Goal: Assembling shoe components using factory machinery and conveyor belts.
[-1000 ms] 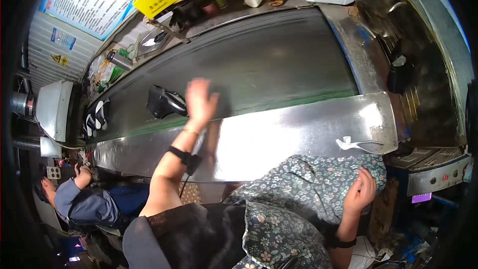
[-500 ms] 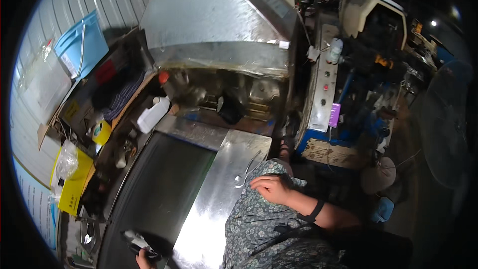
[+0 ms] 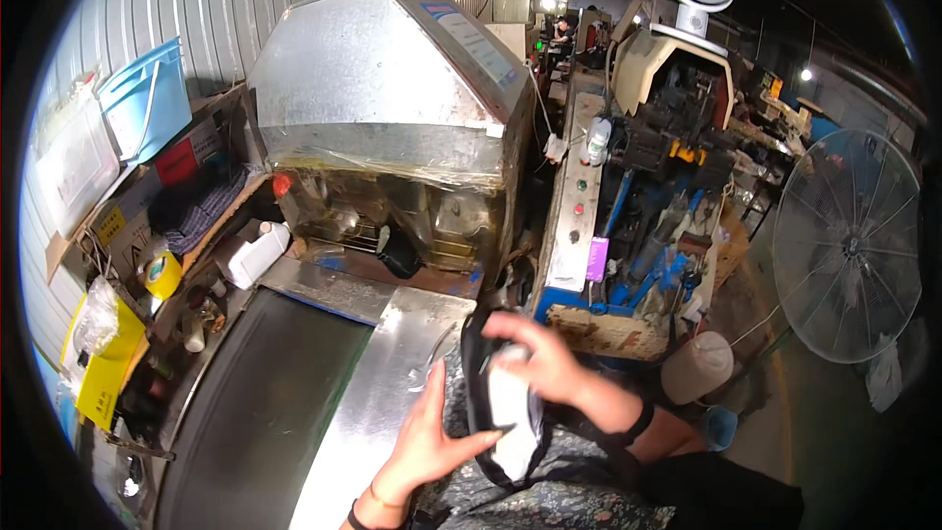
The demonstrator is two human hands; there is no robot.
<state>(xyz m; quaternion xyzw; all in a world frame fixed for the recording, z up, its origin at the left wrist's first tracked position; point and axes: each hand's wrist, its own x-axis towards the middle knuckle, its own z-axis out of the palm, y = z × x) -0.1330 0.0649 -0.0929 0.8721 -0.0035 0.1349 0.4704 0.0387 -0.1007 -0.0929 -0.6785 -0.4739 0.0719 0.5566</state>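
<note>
Yellow box (image 3: 106, 358): far left, on the shelf side.
Dark belt (image 3: 265, 402): left of both hands, bare metal ledge (image 3: 358, 432) running along its right side.
Left hand (image 3: 422, 447): opened out, fingers up and left of the shoe, thumb reaching right across its lower half; thumb pressure can't tell.
Black shoe (image 3: 512, 407): between the hands, over the floral apron (image 3: 589, 479), clear of the belt; white inside faces up.
Shoe long axis: roughly up-down in view, top leaning slightly left; lower end toward the lap, upper end toward the metal hood (image 3: 368, 69).
Shoe vs left hand: just right of palm, thumb overlapping it.
Shoe vs right hand: under the fingers, left of and below the palm.
Nearer hand: right, covering the upper half; left reaches it by thumb only.
Right hand (image 3: 554, 365): fingers bent over the shoe's upper part, blurred; firm grip or light touch, can't tell.
Round fan (image 3: 850, 245): far right, well apart.
</note>
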